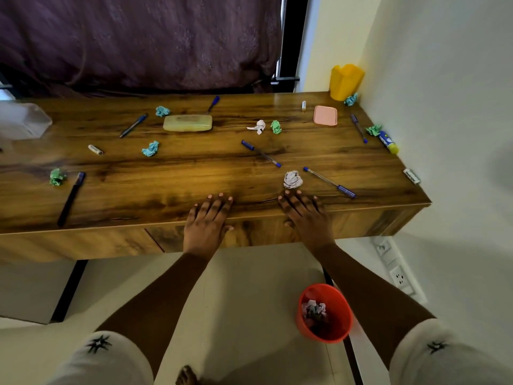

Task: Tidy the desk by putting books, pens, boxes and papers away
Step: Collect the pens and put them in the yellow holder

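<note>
At the far left a green paper ball (57, 177) and a black pen (70, 200) lie near the front edge of the bench (166, 190), well apart from either hand, so they can wait. The left hand (206, 220) rests flat on the front edge, fingers (219, 204) straight and slightly spread, holding nothing; it can steady the body there while the other hand works. The step in hand seems to be the first pick, and the nearest thing is the white paper ball (293, 179), on the bench just beyond the fingertips of the right hand (305, 218). That hand also lies flat, fingers straight and empty. A short reach forward and a light pinch around the ball from above should do, since crumpled paper gives easily. The clear pen (329, 182) lies just right of the ball, so the fingers should close without nudging it toward the edge. The red bin (340, 309) stands on the floor (249, 273) below the bench's right part with crumpled paper inside and looks the place to drop the ball; the pens probably belong in the yellow cup (345, 80) at the far right corner.
</note>
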Demonstrator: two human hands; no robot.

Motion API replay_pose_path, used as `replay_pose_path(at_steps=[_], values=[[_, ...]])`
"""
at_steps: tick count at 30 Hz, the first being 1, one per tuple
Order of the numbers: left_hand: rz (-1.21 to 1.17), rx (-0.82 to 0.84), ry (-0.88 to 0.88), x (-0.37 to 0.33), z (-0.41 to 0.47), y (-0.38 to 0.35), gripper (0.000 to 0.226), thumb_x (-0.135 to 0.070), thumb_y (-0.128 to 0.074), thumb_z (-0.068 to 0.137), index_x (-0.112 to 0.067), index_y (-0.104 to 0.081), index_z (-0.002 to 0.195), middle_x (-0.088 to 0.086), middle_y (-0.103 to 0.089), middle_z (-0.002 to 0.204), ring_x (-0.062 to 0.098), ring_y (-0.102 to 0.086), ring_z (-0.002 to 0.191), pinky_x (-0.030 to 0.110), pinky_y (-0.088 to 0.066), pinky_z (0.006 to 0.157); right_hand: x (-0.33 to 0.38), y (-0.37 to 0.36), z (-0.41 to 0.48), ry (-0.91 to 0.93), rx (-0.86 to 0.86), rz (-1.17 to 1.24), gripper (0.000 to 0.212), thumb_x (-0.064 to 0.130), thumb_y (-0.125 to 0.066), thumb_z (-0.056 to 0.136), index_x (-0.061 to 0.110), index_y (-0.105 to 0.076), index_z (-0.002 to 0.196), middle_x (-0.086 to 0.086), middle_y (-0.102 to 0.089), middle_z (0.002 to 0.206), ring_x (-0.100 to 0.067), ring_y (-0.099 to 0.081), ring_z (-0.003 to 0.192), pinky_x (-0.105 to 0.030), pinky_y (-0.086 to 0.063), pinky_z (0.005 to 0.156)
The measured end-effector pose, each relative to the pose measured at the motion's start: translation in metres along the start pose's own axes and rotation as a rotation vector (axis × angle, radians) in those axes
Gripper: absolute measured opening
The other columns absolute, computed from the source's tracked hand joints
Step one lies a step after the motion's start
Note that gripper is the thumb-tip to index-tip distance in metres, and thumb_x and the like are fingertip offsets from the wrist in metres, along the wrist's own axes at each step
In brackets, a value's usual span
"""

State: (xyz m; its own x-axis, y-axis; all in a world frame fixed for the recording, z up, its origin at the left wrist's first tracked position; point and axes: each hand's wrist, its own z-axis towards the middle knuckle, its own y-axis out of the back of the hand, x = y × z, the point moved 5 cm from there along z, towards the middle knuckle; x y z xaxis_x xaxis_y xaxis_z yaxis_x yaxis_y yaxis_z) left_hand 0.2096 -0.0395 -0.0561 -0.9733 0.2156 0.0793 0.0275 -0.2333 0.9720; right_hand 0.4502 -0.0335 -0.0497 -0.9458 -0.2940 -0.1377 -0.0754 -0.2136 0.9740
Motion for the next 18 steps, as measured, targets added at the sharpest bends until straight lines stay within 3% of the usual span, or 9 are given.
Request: replay_pose_path(at_steps=[2,4,6,10,12,14,16,18], values=[[0.006,0.078,0.033,-0.003,-0.001,0.005,0.072,-0.049,-0.051,0.091,-0.027,-0.016,0.151,0.001,-0.024,0.157,0.025,-0.023,0.144,0.047,-0.025,0.112,0.004,0.006,-0.002,-0.069,0.057,0.019,0.084,0.039,-0.077,0.071,0.026,-0.037,0.143,0.0,-0.047,0.144,-0.024,-0.047,0.131,-0.051,-0.038,0.103],[-0.014,0.147,0.063,-0.006,-0.002,0.009,0.071,-0.049,-0.041,0.095,-0.028,-0.003,0.151,-0.001,-0.009,0.16,0.023,-0.008,0.147,0.045,-0.014,0.116,0.01,0.009,-0.003,-0.111,0.108,0.053,0.079,0.034,-0.062,0.087,0.028,-0.016,0.15,0.0,-0.025,0.156,-0.025,-0.024,0.144,-0.052,-0.02,0.113],[-0.044,0.179,0.092,-0.012,-0.002,0.019,0.069,-0.048,-0.039,0.096,-0.028,-0.002,0.152,-0.002,-0.007,0.16,0.022,-0.006,0.147,0.046,-0.013,0.118,0.014,0.012,-0.005,-0.142,0.16,0.111,0.074,0.029,-0.048,0.095,0.028,0.0,0.151,0.0,-0.007,0.16,-0.025,-0.005,0.147,-0.053,-0.008,0.117],[-0.179,0.243,0.16,-0.016,0.005,0.033,0.069,-0.058,-0.037,0.093,-0.028,-0.016,0.151,-0.003,-0.016,0.159,0.024,-0.014,0.146,0.046,-0.018,0.116,0.016,0.02,-0.006,-0.152,0.225,0.196,0.073,0.027,-0.046,0.096,0.027,0.002,0.151,0.001,0.0,0.16,-0.024,0.001,0.148,-0.053,-0.006,0.118],[-0.244,0.265,0.183,-0.015,0.008,0.036,0.07,-0.065,-0.035,0.09,-0.027,-0.026,0.148,-0.001,-0.024,0.156,0.026,-0.021,0.144,0.046,-0.025,0.112,0.014,0.024,-0.004,-0.128,0.252,0.237,0.071,0.027,-0.048,0.095,0.027,-0.004,0.151,0.002,-0.003,0.16,-0.023,-0.002,0.148,-0.052,-0.008,0.118],[-0.259,0.269,0.204,-0.013,0.013,0.038,0.066,-0.065,-0.037,0.089,-0.026,-0.037,0.143,0.003,-0.038,0.149,0.029,-0.033,0.136,0.045,-0.038,0.105,0.007,0.03,-0.002,-0.096,0.259,0.312,0.061,0.025,-0.05,0.095,0.025,-0.021,0.149,0.001,-0.019,0.158,-0.023,-0.017,0.145,-0.046,-0.018,0.116],[-0.275,0.239,0.235,-0.009,0.023,0.041,0.059,-0.062,-0.04,0.09,-0.023,-0.05,0.133,0.005,-0.049,0.135,0.028,-0.043,0.125,0.043,-0.046,0.094,-0.01,0.039,0.003,-0.148,0.189,0.52,0.042,0.021,-0.052,0.094,0.021,-0.049,0.135,-0.004,-0.052,0.139,-0.021,-0.048,0.127,-0.031,-0.035,0.104],[-0.302,0.218,0.242,-0.008,0.04,0.042,0.053,-0.058,-0.042,0.091,-0.021,-0.054,0.126,0.005,-0.049,0.127,0.027,-0.043,0.12,0.042,-0.046,0.089,-0.034,0.051,0.011,-0.28,0.029,0.626,0.027,0.018,-0.054,0.093,0.018,-0.063,0.118,-0.006,-0.067,0.114,-0.02,-0.061,0.104,-0.028,-0.044,0.089]])
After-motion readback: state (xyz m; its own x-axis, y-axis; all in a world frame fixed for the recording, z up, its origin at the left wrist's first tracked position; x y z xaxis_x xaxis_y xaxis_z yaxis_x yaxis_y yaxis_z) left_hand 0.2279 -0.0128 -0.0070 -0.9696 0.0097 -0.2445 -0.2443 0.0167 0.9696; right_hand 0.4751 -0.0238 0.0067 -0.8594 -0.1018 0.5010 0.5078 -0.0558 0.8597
